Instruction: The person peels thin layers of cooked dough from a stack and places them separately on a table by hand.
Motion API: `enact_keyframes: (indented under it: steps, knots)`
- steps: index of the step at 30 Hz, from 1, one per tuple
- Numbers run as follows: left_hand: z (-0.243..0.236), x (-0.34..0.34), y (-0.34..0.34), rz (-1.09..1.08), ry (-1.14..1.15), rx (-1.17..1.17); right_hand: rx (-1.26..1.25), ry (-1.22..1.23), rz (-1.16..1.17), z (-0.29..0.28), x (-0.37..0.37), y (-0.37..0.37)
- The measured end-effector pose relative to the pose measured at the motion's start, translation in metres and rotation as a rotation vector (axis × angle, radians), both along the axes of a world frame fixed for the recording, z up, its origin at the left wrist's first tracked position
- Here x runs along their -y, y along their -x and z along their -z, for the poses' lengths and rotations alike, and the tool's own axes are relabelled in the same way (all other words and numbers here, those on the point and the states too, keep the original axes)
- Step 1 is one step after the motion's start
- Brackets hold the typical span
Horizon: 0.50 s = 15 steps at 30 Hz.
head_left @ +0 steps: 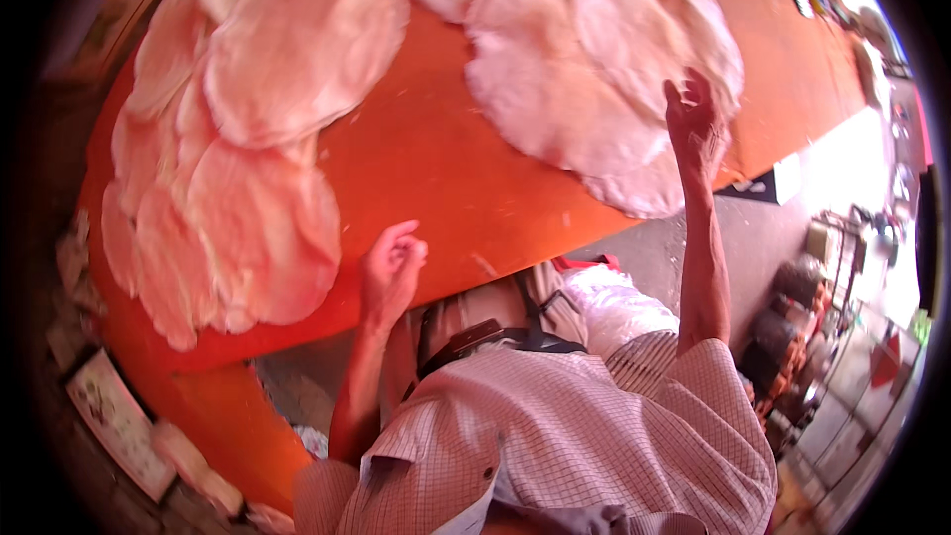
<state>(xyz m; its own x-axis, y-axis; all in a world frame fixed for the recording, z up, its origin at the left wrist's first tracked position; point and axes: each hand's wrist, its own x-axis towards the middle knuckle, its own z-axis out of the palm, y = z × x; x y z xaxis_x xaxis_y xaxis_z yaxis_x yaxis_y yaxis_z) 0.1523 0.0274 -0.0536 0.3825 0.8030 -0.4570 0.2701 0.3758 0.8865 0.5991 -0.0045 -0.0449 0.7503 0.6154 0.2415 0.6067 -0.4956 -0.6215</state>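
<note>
Thin, round, pale sheets that look like flatbreads lie overlapped in two groups on an orange table (426, 149). At the right is one pile of sheets (555, 69). Over its right side my right hand (696, 129) reaches out, fingers bent and a little apart, with nothing visible in them. I cannot tell whether it touches the top sheet. Near the front edge of the table my left hand (391, 272) hovers with loosely curled fingers, nothing in it. The left group of sheets (267, 228) spreads beside it, toward the far left.
A white plastic-looking bundle (619, 305) sits below the table edge, right of my legs. Shelving with dark rolled items (792, 307) stands at the right. A pale patterned board (121, 424) lies at the lower left. The table's front edge runs close to my waist.
</note>
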Motion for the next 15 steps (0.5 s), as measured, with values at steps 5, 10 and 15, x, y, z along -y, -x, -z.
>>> enact_keyframes:
  steps: [5, 10, 15]
  knots:
    - [-0.010, 0.001, 0.036, 0.054, -0.005, 0.022, -1.237, -0.099, -0.472, 0.006, -0.096, 0.174]
    - [-0.009, 0.012, 0.109, -0.127, -0.043, 0.067, -1.709, -0.194, -0.217, 0.046, -0.199, 0.267]
    - [-0.004, 0.015, 0.168, -0.260, -0.011, 0.120, -1.676, -0.127, 0.052, 0.054, -0.225, 0.281]
